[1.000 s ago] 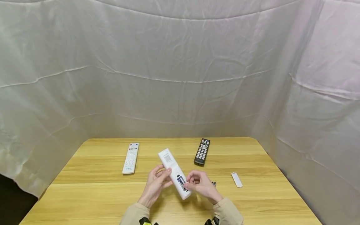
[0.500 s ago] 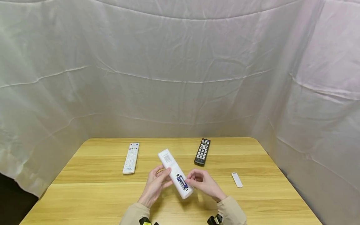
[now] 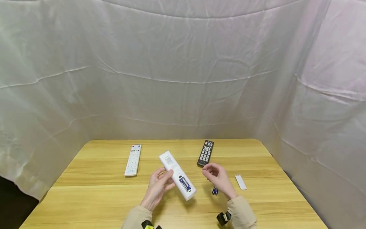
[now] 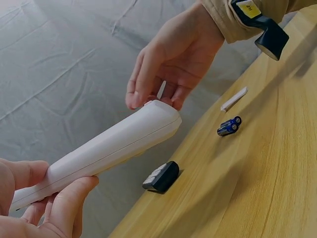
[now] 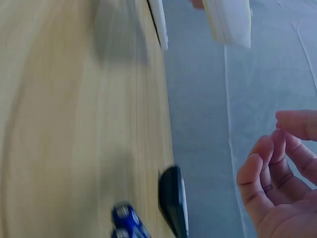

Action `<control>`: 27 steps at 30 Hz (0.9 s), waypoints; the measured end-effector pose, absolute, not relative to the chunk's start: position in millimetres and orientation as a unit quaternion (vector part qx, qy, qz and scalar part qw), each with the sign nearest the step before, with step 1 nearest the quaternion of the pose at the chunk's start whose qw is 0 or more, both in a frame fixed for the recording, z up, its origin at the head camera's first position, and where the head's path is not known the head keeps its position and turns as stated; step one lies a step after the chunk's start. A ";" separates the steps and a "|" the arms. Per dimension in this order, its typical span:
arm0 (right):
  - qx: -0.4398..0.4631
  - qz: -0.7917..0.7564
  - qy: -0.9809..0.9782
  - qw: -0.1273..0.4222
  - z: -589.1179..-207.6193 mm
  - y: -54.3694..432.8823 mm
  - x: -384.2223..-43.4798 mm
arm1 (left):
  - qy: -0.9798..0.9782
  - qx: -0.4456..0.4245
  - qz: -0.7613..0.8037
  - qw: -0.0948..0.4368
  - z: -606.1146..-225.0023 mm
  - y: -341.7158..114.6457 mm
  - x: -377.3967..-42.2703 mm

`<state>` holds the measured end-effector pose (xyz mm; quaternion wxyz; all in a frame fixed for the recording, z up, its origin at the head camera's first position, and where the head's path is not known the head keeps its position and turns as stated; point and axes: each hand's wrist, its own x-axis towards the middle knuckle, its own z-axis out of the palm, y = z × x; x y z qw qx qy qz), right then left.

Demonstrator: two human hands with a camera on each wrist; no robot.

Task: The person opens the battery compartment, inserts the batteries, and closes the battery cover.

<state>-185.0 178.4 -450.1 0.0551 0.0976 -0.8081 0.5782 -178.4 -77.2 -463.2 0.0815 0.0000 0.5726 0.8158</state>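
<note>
A white remote control (image 3: 175, 168) is gripped at its left edge by my left hand (image 3: 155, 189), thumb on the back. Its back faces up, and blue batteries (image 3: 185, 183) lie in the uncovered compartment. My right hand (image 3: 220, 178) is apart from the remote, off to its right, fingers loosely bent and nothing visible between them. Below it, two blue batteries (image 4: 229, 126) lie side by side on the table. A white battery cover (image 3: 240, 182) rests to the right of that hand.
The wooden table (image 3: 94, 197) bears a black remote (image 3: 205, 153) at the back, just beyond my right hand, and another white remote (image 3: 133, 160) at left, buttons up. Grey cloth (image 3: 183, 105) hangs around the table's back and sides.
My right hand has come off the remote's battery compartment and moved right, over the table, bringing the loose batteries into sight. The left hand still holds the remote nearly in place.
</note>
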 end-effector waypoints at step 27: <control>-0.046 0.256 -0.962 0.079 -449.2 267.8 -184.2 | 0.572 -0.009 0.816 0.079 -459.6 -78.3 -177.9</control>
